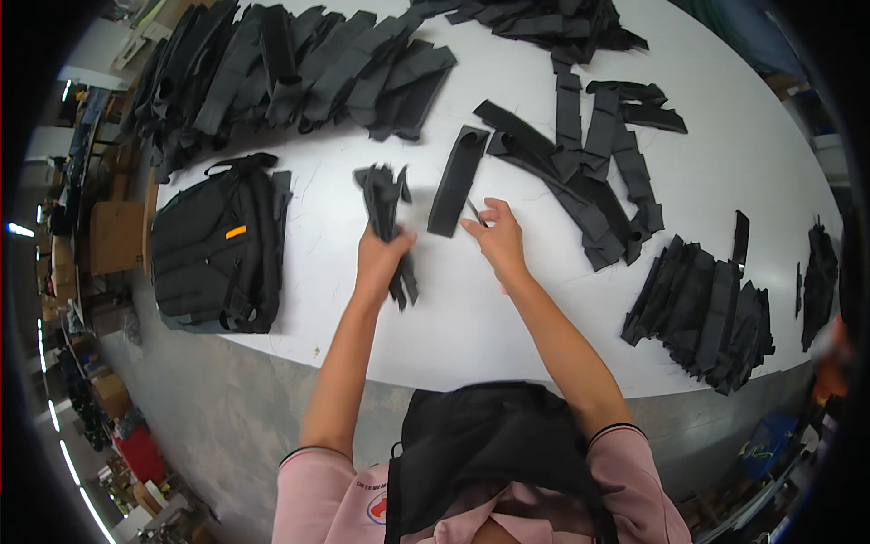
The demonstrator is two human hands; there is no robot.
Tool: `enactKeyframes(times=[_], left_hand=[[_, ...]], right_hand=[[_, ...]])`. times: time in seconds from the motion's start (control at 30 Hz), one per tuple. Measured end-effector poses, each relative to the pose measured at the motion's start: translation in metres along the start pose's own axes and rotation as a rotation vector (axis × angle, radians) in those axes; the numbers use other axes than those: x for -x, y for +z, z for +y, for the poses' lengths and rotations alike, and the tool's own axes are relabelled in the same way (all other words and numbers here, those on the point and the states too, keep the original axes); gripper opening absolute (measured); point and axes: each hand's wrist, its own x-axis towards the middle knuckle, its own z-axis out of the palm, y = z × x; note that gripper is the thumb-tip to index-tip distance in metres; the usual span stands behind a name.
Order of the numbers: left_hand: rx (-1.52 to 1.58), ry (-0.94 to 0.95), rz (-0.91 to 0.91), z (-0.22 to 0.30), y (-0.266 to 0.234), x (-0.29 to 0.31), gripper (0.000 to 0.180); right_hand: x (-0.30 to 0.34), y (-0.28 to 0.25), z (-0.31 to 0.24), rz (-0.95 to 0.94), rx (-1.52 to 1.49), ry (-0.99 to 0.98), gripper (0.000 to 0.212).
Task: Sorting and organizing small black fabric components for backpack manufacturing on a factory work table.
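Note:
My left hand [385,258] is closed round a bunch of black fabric strips [383,201], whose ends stick out above and below the fist. In my right hand [498,238], the fingers pinch a thin dark tool [475,211] with a narrow tip; its exact kind is too small to make out. Just beyond that tip lies a single wide black fabric strip [456,181], flat and slanted on the white table. A chain of joined black fabric pieces [580,195] spreads to the right of it.
A black backpack [217,249] with an orange tab sits at the table's left edge. Large heaps of black fabric pieces [299,77] cover the far left, with another heap [571,27] at the far side. A smaller stack [702,313] lies near right, by the white table's [507,354] front edge.

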Motion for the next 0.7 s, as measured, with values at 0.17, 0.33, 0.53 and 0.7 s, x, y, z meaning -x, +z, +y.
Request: enactKeyframes(times=[0.17,0.33,0.53,0.7], left_hand=[[0.136,-0.064,-0.21,0.023,0.044,-0.069,0.025],[0.608,-0.277,-0.549,-0.002,-0.005,-0.03,0.062],[0.853,-0.423,-0.34,-0.066,0.01,0.063,0.061],[0.532,-0.409,-0.285,-0.077,0.002,0.086,0.049]], right_hand=[[-0.046,0.026,-0.01,0.055,-0.114,0.106,0.05],[0.012,-0.037,-0.039,-0.446,-0.395,0.271,0.018],[0.093,-0.009,0.025,-0.448,-0.347,0.209,0.028],[0.115,-0.007,0.025,-0.516,-0.055,0.003,0.028]])
